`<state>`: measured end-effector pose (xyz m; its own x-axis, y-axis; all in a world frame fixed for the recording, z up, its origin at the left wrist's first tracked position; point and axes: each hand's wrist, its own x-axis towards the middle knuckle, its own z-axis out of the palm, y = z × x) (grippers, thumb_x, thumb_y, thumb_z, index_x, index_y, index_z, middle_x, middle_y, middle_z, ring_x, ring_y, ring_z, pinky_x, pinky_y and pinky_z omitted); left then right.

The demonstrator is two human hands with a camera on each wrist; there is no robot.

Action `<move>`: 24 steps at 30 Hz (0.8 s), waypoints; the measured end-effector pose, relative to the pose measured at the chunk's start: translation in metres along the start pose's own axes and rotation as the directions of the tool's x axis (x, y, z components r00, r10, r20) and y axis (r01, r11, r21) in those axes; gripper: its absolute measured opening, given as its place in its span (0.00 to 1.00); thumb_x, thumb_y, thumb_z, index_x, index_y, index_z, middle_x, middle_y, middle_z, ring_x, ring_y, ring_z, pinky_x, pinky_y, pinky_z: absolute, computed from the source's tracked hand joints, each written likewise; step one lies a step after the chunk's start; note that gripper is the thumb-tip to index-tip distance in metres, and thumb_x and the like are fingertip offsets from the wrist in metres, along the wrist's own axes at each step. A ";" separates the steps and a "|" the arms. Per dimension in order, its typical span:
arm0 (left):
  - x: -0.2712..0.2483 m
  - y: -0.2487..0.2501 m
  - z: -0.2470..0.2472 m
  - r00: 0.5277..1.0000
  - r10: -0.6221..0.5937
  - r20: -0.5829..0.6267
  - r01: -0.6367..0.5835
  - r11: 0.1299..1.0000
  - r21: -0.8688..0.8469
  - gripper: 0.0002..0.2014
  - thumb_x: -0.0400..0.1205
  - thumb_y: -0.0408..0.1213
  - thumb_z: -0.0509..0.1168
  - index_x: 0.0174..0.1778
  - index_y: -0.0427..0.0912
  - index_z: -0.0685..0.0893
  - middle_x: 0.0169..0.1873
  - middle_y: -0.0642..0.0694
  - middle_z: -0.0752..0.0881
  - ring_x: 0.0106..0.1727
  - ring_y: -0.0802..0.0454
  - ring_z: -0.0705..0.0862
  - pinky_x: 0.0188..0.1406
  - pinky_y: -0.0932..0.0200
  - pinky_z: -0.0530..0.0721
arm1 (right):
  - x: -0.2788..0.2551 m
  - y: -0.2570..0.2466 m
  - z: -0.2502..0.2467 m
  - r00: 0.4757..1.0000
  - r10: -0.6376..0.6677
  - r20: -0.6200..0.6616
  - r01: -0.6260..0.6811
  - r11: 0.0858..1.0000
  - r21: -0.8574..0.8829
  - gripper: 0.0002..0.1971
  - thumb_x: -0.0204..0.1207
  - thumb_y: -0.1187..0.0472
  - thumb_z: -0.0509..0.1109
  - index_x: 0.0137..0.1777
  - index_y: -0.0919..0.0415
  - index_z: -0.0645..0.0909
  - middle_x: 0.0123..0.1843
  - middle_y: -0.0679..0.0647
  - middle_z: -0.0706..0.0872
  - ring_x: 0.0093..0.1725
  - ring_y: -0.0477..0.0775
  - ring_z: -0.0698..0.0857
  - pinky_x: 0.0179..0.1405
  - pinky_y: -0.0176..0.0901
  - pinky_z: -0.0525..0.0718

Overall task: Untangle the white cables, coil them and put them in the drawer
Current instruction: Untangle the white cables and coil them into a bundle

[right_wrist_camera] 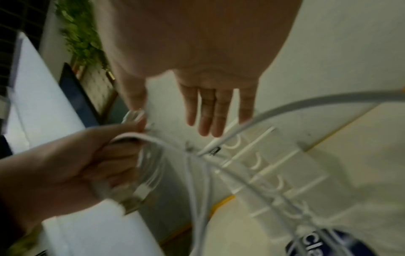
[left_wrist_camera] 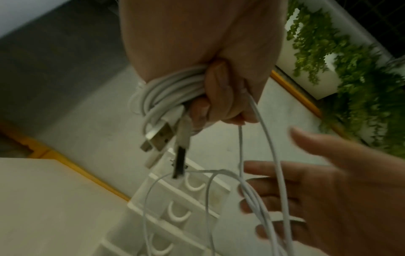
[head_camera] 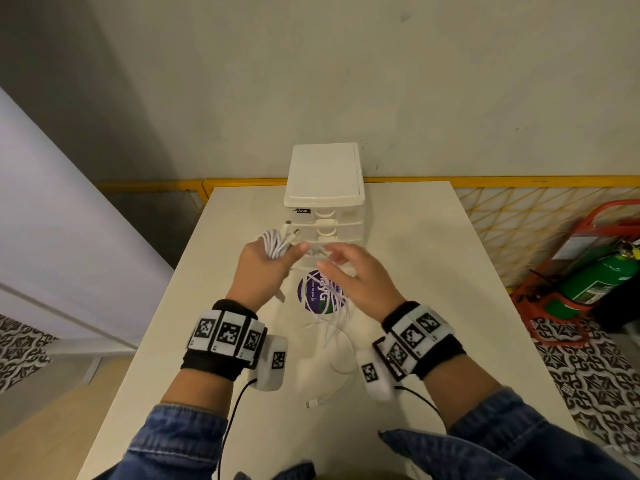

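Observation:
My left hand (head_camera: 263, 268) grips a coiled white cable (head_camera: 275, 244) wound around its fingers, with USB plugs (left_wrist_camera: 157, 136) sticking out of the coil (left_wrist_camera: 166, 91). Thinner white cable strands (left_wrist_camera: 258, 138) hang from that fist down to a loose tangle (head_camera: 329, 306) on the table. My right hand (head_camera: 349, 275) hovers beside it with straight, spread fingers (right_wrist_camera: 210, 110), holding nothing; strands (right_wrist_camera: 197, 181) run under its palm. The white drawer unit (head_camera: 325, 202) stands just beyond both hands, its drawers (left_wrist_camera: 195, 188) closed.
A white table (head_camera: 433, 271) carries a round purple sticker (head_camera: 311, 292) under the tangle and a loose cable end (head_camera: 322, 400) near me. A green fire extinguisher (head_camera: 595, 282) in a red stand sits on the floor at right, by a yellow mesh fence (head_camera: 519, 220).

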<state>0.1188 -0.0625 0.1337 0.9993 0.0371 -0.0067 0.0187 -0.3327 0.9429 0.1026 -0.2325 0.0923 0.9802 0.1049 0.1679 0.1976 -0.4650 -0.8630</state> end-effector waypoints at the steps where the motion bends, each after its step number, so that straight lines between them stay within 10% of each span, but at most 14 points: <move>1: -0.001 0.005 0.003 0.999 0.015 0.031 -0.014 1.000 -0.017 0.17 0.76 0.43 0.74 0.37 0.33 0.78 0.22 0.40 0.73 0.20 0.50 0.72 0.13 0.60 0.78 | 0.002 -0.002 0.007 0.999 0.050 0.008 -0.050 0.999 -0.001 0.19 0.77 0.47 0.67 0.64 0.53 0.79 0.50 0.47 0.85 0.49 0.43 0.83 0.52 0.36 0.79; 4: 0.000 0.015 0.004 0.995 0.085 0.056 -0.087 0.995 0.042 0.16 0.76 0.42 0.75 0.32 0.37 0.77 0.22 0.44 0.74 0.18 0.57 0.72 0.15 0.62 0.75 | 0.000 0.004 0.013 0.994 0.111 -0.020 -0.110 0.992 0.060 0.13 0.77 0.54 0.69 0.60 0.53 0.81 0.34 0.44 0.85 0.34 0.41 0.85 0.40 0.34 0.78; 10: 0.024 0.033 -0.017 0.989 0.112 -0.101 -0.100 0.989 0.112 0.18 0.75 0.45 0.74 0.38 0.34 0.76 0.26 0.42 0.75 0.23 0.50 0.75 0.11 0.65 0.74 | 0.013 0.004 -0.028 0.974 0.160 -0.162 -0.113 0.957 0.268 0.14 0.74 0.66 0.72 0.59 0.55 0.85 0.43 0.54 0.90 0.41 0.46 0.90 0.44 0.37 0.88; 18: 0.060 0.081 -0.072 0.861 0.218 -0.459 -0.268 0.962 -0.046 0.13 0.77 0.43 0.73 0.34 0.43 0.76 0.29 0.49 0.77 0.29 0.55 0.76 0.30 0.59 0.78 | -0.014 0.104 -0.047 0.712 0.619 -0.332 -0.480 0.774 0.413 0.11 0.78 0.74 0.64 0.58 0.66 0.80 0.40 0.65 0.85 0.32 0.58 0.83 0.26 0.45 0.84; 21: 0.061 0.093 -0.089 0.840 0.229 -0.492 -0.328 0.937 -0.123 0.12 0.78 0.43 0.72 0.38 0.41 0.78 0.28 0.50 0.77 0.24 0.60 0.76 0.25 0.66 0.77 | -0.052 0.155 -0.047 0.600 0.715 -0.360 -0.705 0.685 0.186 0.11 0.78 0.69 0.64 0.58 0.61 0.82 0.46 0.66 0.87 0.35 0.61 0.86 0.35 0.52 0.87; 24: 0.055 0.100 -0.080 0.876 0.291 -0.385 -0.339 0.939 -0.062 0.14 0.77 0.43 0.73 0.45 0.36 0.81 0.28 0.49 0.78 0.23 0.60 0.76 0.25 0.64 0.77 | -0.069 0.167 -0.046 0.627 0.720 -0.296 -0.777 0.555 -0.295 0.15 0.81 0.60 0.62 0.66 0.57 0.79 0.65 0.62 0.82 0.61 0.63 0.81 0.63 0.52 0.79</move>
<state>0.1729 -0.0180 0.2539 0.8681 0.2981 0.3969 -0.3236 -0.2664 0.9079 0.0683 -0.3578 -0.0417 0.7607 -0.5297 -0.3751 -0.6486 -0.5995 -0.4690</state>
